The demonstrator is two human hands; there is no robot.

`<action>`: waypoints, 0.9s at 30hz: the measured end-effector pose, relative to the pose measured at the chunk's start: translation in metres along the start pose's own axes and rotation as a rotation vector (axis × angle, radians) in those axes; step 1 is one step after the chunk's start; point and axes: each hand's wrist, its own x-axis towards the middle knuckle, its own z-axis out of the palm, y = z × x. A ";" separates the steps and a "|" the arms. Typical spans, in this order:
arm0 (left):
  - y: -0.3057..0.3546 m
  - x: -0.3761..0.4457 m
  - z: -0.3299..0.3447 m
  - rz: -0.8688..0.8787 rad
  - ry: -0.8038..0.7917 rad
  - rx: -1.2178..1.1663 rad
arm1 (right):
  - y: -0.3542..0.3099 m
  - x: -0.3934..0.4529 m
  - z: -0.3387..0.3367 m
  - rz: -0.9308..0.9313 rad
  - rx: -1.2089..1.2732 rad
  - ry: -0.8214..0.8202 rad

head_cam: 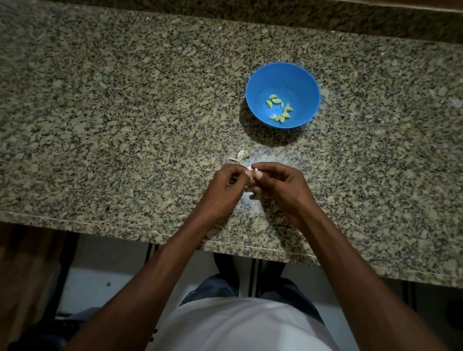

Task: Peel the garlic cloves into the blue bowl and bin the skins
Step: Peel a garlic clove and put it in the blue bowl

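The blue bowl (285, 74) holds peeled cloves (279, 109); both hands' fingers (259, 175) pinch one garlic clove (250, 174).

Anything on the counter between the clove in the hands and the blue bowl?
Only the loose garlic skins lie just beyond the hands, left of the line. The counter from the clove to the blue bowl looks bare.

Single head view, looking steeply down over counter (88, 101), fairly near; edges perhaps wide-angle warped.
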 end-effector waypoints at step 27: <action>0.000 -0.006 -0.001 -0.064 0.133 -0.161 | 0.007 -0.007 0.003 0.060 0.088 0.015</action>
